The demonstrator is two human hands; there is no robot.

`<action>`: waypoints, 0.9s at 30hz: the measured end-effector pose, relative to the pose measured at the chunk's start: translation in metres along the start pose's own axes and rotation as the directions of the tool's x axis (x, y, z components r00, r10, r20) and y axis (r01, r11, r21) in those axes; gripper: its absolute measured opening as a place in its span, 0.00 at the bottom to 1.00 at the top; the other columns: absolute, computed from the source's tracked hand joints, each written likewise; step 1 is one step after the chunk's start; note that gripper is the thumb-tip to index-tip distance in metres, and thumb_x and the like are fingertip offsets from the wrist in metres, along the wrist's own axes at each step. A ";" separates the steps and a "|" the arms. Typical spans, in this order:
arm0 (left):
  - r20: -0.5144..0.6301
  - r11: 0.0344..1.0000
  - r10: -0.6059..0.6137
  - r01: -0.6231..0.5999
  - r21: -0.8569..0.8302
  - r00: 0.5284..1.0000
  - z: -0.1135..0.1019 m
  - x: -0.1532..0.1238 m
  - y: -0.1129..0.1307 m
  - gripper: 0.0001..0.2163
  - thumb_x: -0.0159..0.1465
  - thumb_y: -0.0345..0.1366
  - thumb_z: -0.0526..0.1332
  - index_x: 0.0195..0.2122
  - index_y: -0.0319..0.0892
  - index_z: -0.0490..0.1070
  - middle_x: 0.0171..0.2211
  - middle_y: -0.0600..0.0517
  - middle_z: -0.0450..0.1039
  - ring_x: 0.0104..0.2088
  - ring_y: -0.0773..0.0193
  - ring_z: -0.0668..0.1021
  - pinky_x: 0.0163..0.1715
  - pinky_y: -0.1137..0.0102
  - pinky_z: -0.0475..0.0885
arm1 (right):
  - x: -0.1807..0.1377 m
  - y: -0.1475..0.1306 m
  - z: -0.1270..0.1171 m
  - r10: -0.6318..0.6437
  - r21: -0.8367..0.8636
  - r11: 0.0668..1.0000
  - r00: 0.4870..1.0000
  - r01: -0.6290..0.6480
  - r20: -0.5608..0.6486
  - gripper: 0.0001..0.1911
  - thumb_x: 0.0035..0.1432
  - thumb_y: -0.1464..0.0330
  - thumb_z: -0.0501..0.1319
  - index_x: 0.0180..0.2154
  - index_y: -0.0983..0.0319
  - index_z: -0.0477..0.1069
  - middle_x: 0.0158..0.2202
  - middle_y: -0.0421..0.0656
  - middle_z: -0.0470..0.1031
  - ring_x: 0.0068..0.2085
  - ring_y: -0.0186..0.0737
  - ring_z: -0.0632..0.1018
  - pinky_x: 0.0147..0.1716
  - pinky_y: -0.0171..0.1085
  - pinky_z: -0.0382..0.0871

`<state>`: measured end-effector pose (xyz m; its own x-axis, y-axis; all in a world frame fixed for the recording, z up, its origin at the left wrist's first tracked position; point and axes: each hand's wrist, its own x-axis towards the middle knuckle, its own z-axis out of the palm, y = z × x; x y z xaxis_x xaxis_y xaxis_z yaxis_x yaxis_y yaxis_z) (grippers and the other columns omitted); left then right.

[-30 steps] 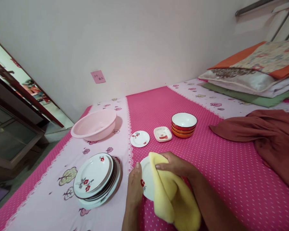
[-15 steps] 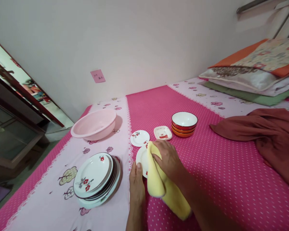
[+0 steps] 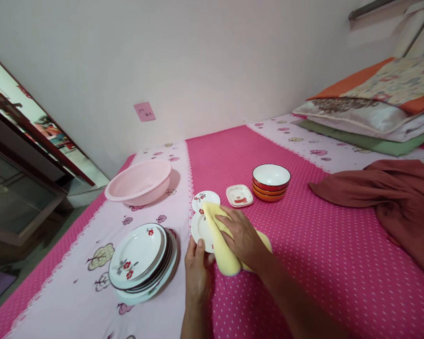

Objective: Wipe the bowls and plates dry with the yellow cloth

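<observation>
My left hand point(image 3: 198, 263) grips the near rim of a small white plate point(image 3: 200, 230) with red flowers, its thumb on top. A folded yellow cloth point(image 3: 226, 254) is in my right hand point(image 3: 242, 235), pressed on the plate's right side and covering part of it. Just beyond lies another small flowered plate point(image 3: 204, 198), partly overlapped by the held one and the cloth. To the right of that sit small square dishes point(image 3: 239, 195) with a red print, and a stack of orange-red bowls point(image 3: 271, 182) with white insides.
A stack of larger plates point(image 3: 137, 254) stands at left, with a pink basin point(image 3: 139, 181) behind it. A brown-red cloth point(image 3: 385, 197) and piled pillows point(image 3: 374, 108) lie at right. The pink dotted bedspread point(image 3: 325, 263) meets a white wall point(image 3: 233, 66).
The held plate and the yellow cloth have shifted left and a little away from me. My right hand has slid with the cloth, its fingers flatter and more spread.
</observation>
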<state>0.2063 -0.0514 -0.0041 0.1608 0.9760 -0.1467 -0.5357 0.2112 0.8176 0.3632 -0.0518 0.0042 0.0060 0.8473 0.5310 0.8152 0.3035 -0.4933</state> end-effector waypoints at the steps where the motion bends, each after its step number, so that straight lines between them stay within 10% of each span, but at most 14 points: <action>1: -0.003 1.000 -0.007 0.007 -0.003 1.000 -0.001 0.000 0.000 0.30 0.65 0.45 0.70 0.67 0.48 0.67 0.58 0.40 0.78 0.50 0.51 0.84 0.48 0.62 0.79 | 0.000 0.000 0.000 0.008 0.022 1.000 1.000 -0.008 0.008 0.21 0.66 0.75 0.62 0.59 0.64 0.72 0.64 0.56 0.70 0.63 0.58 0.70 0.63 0.60 0.67; 18: -0.021 0.998 -0.009 0.010 0.066 1.000 -0.003 0.001 0.002 0.34 0.63 0.47 0.71 0.69 0.46 0.66 0.60 0.40 0.78 0.56 0.45 0.81 0.53 0.58 0.77 | 0.002 -0.014 -0.015 -0.009 0.345 0.936 0.972 -0.074 0.233 0.20 0.61 0.80 0.62 0.52 0.59 0.75 0.50 0.47 0.71 0.54 0.47 0.74 0.58 0.47 0.70; 27: 0.014 0.995 -0.056 0.054 0.081 0.998 -0.007 0.002 0.002 0.34 0.59 0.49 0.74 0.65 0.45 0.72 0.52 0.42 0.83 0.51 0.48 0.84 0.51 0.61 0.78 | 0.000 -0.027 -0.009 -0.063 0.346 0.938 0.992 0.022 0.109 0.24 0.64 0.79 0.62 0.59 0.54 0.74 0.54 0.46 0.72 0.57 0.47 0.72 0.61 0.47 0.68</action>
<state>0.1997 -0.0485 -0.0071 0.2015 0.9620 -0.1844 -0.4575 0.2589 0.8507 0.3462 -0.0638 0.0237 -0.1086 0.8689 0.4830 0.5643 0.4539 -0.6896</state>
